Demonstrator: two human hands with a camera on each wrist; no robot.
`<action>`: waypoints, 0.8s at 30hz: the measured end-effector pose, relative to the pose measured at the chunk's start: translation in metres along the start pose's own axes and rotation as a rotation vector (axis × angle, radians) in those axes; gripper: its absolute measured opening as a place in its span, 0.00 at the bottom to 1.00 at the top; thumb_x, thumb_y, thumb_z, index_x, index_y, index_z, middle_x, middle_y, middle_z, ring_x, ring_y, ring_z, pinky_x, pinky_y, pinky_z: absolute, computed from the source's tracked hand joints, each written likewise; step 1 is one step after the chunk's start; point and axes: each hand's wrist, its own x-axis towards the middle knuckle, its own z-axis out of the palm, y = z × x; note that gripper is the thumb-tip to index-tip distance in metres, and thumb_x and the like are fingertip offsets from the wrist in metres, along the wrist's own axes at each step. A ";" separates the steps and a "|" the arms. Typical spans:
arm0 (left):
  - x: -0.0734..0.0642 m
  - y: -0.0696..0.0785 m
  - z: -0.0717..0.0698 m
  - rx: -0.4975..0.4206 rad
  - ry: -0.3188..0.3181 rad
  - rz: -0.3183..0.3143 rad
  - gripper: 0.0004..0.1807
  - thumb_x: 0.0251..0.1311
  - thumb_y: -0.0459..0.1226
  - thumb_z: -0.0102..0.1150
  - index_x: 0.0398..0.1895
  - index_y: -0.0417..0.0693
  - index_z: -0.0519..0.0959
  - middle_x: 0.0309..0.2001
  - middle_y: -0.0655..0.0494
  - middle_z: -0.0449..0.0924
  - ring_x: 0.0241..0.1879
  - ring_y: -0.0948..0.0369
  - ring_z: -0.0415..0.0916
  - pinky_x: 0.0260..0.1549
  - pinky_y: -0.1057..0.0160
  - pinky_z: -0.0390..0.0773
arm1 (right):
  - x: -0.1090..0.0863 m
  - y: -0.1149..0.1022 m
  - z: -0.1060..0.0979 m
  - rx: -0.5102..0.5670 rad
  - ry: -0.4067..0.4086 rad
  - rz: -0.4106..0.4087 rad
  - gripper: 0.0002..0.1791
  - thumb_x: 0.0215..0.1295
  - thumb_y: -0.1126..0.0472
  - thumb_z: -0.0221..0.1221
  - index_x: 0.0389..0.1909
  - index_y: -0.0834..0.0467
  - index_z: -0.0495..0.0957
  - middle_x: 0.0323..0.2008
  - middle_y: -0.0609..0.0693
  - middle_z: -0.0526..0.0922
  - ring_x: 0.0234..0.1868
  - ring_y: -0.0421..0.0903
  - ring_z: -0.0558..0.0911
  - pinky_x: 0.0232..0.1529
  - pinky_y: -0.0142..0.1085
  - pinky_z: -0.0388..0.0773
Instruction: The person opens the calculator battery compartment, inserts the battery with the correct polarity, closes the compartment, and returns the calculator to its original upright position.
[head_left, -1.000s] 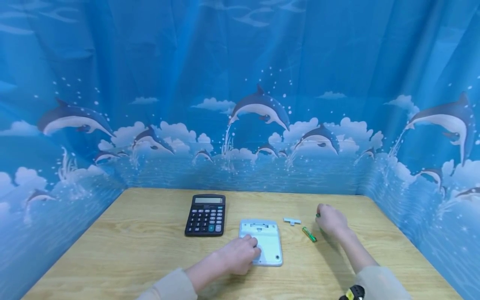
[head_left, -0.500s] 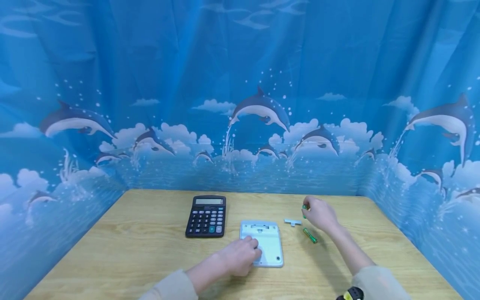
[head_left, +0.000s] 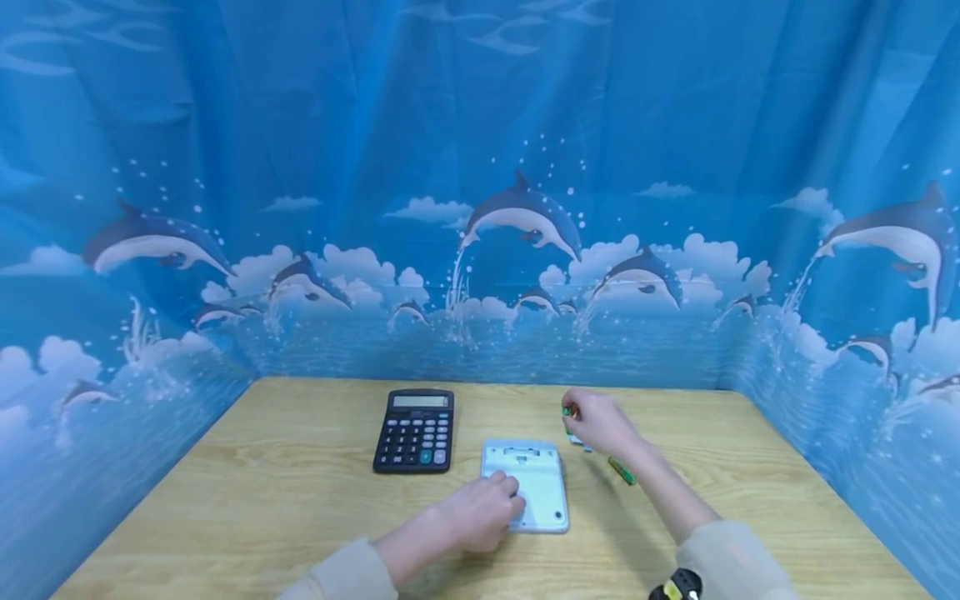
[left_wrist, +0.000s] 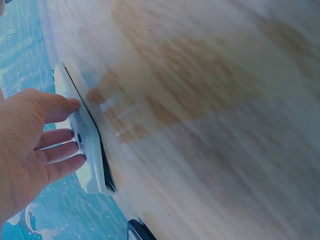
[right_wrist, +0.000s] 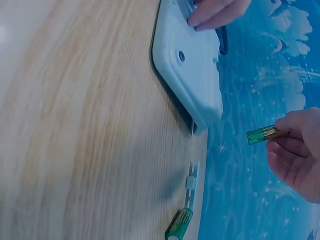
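A light-blue calculator (head_left: 542, 492) lies face down on the table, its battery slot uncovered at the far end. My left hand (head_left: 480, 512) rests on its back; the left wrist view shows the thumb and fairly straight fingers (left_wrist: 60, 152) touching the casing. Between thumb and fingertips my right hand (head_left: 600, 423) pinches a green and gold battery (right_wrist: 261, 135), raised above the table to the right of the calculator. Partly hidden under that hand in the head view is the small light-blue battery cover (right_wrist: 191, 182). A second green battery (head_left: 622, 471) lies close to it.
A black calculator (head_left: 415, 433) lies face up to the left of the light-blue one. Behind the wooden table (head_left: 300, 500) and along its sides hangs a blue dolphin-print curtain (head_left: 360, 350).
My right hand has lifted the battery off the table and carried it left, over the battery cover towards the light-blue calculator. The left hand has stayed in place.
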 end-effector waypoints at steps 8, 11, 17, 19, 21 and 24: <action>0.001 -0.001 0.000 0.020 0.006 -0.005 0.15 0.48 0.39 0.64 0.42 0.52 0.79 0.35 0.60 0.71 0.35 0.66 0.67 0.36 0.72 0.72 | 0.008 -0.014 0.012 0.020 0.007 -0.141 0.08 0.52 0.70 0.59 0.35 0.63 0.78 0.27 0.48 0.78 0.28 0.39 0.75 0.29 0.30 0.75; 0.001 -0.001 -0.001 0.016 0.000 -0.003 0.15 0.48 0.39 0.64 0.42 0.53 0.79 0.35 0.60 0.72 0.36 0.66 0.67 0.36 0.72 0.72 | 0.010 -0.021 0.016 0.033 -0.026 -0.161 0.08 0.52 0.71 0.59 0.35 0.63 0.78 0.28 0.48 0.78 0.29 0.40 0.75 0.29 0.29 0.75; 0.001 -0.001 0.000 0.025 0.003 0.015 0.15 0.48 0.40 0.65 0.42 0.53 0.79 0.35 0.60 0.72 0.36 0.66 0.67 0.35 0.72 0.72 | 0.012 -0.034 0.023 0.051 -0.122 -0.162 0.09 0.54 0.70 0.60 0.37 0.61 0.78 0.30 0.47 0.78 0.31 0.40 0.75 0.31 0.30 0.75; 0.001 -0.001 0.000 0.036 0.014 0.021 0.14 0.48 0.40 0.65 0.41 0.53 0.79 0.35 0.60 0.71 0.35 0.66 0.67 0.34 0.72 0.71 | 0.013 -0.037 0.025 0.036 -0.141 -0.171 0.09 0.55 0.70 0.60 0.38 0.61 0.78 0.30 0.47 0.79 0.31 0.40 0.76 0.31 0.30 0.75; 0.001 -0.002 0.001 0.033 0.015 0.025 0.14 0.48 0.39 0.65 0.41 0.52 0.79 0.34 0.60 0.71 0.35 0.66 0.67 0.34 0.72 0.71 | 0.014 -0.039 0.027 0.018 -0.155 -0.183 0.09 0.55 0.69 0.60 0.39 0.61 0.78 0.31 0.48 0.79 0.32 0.41 0.76 0.32 0.31 0.75; 0.001 -0.002 0.001 0.028 0.013 0.033 0.14 0.48 0.39 0.64 0.41 0.52 0.80 0.35 0.60 0.72 0.35 0.65 0.67 0.35 0.72 0.72 | 0.015 -0.042 0.030 -0.012 -0.171 -0.202 0.09 0.55 0.69 0.60 0.39 0.61 0.79 0.32 0.49 0.80 0.33 0.42 0.78 0.33 0.32 0.76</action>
